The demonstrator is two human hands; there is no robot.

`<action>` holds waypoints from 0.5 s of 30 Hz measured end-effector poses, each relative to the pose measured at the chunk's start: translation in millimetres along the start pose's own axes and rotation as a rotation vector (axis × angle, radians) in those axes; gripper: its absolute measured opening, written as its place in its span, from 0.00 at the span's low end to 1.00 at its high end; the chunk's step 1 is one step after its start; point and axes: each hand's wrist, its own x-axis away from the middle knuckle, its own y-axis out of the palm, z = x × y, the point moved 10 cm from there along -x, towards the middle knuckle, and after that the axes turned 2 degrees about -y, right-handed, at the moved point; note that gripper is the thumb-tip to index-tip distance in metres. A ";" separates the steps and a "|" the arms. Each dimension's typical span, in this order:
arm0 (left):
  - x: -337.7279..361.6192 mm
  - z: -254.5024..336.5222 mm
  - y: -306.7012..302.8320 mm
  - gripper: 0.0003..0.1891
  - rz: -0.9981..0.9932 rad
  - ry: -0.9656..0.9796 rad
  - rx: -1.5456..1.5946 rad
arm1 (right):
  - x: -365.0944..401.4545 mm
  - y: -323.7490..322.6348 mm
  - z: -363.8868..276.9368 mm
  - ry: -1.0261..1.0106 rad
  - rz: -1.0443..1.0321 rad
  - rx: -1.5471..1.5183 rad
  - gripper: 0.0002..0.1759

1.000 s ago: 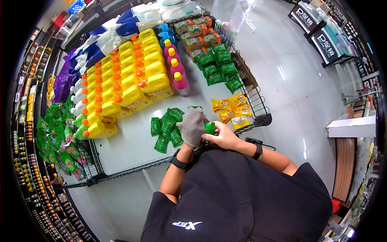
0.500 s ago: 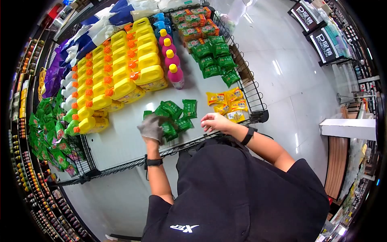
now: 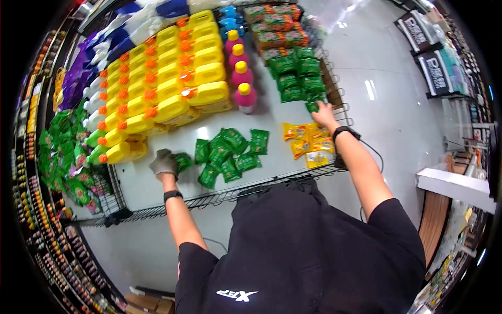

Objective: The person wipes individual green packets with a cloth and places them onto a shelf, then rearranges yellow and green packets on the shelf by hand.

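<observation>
On the white tabletop, my left hand (image 3: 165, 163), in a grey glove, has its fingers closed on the edge of a small green packet (image 3: 183, 162). Several more green packets (image 3: 221, 149) lie in a loose pile to its right. My bare right hand (image 3: 324, 114) reaches to the table's right side, its fingers closed at a green packet (image 3: 312, 107) at the near end of a stack of green packets (image 3: 293, 78). Yellow packets (image 3: 316, 139) lie just below that hand.
Rows of yellow jugs (image 3: 172, 107) fill the back left, with pink bottles (image 3: 245, 98) beside them. Orange-green packs (image 3: 274, 38) stand at the back. Green bags (image 3: 65, 157) hang at far left. A wire rim (image 3: 272, 180) edges the table.
My left hand has moved left from the loose pile, with a green packet now at its fingers. My right hand has moved up and right to the stacked green packets. The view has shifted slightly.
</observation>
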 end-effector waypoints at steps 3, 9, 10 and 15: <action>8.7 27.4 -27.8 0.11 -0.136 0.079 -0.096 | -12.6 8.2 -0.5 -0.028 0.043 0.078 0.40; 6.0 13.9 2.7 0.14 -0.220 0.203 0.181 | -8.5 16.7 -1.7 0.044 -0.030 0.117 0.43; 4.6 13.4 9.3 0.16 -0.194 0.366 0.217 | -7.0 14.5 -6.0 -0.020 0.026 0.141 0.45; 29.7 15.2 -89.7 0.17 -0.102 0.302 0.714 | 22.6 9.3 -32.8 0.026 0.003 0.140 0.43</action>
